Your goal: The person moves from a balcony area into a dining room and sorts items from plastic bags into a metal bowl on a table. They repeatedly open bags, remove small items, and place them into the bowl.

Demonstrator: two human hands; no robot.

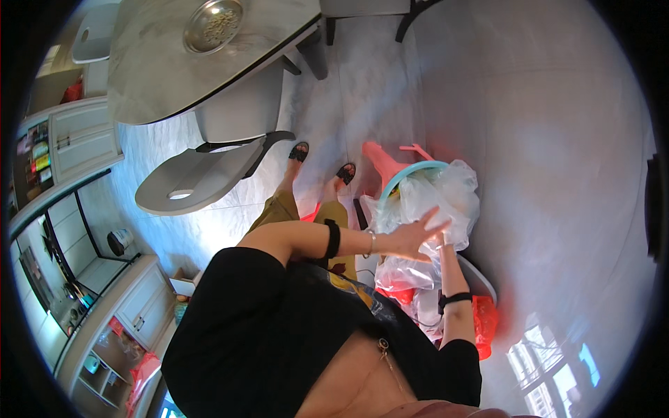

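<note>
My left hand (pixel 411 240) reaches across with its fingers spread, over a crumpled clear plastic bag (pixel 446 191). Just beside it, my right hand (pixel 440 241) is at the same bag; its fingers are mostly hidden behind the left hand and the plastic. The bag bulges over a bucket with a light blue rim (pixel 426 166). Below the hands, more plastic bags lie heaped, among them a red bag (pixel 486 324), around a grey bin (pixel 481 279).
A pink object (pixel 380 164) stands against the bucket's far side. To the left are a grey chair (pixel 191 177) and a table (pixel 150 76) carrying a metal bowl (pixel 212 26) of small pale pieces. White cabinets (pixel 82 134) line the far left; a wall (pixel 543 139) rises at right.
</note>
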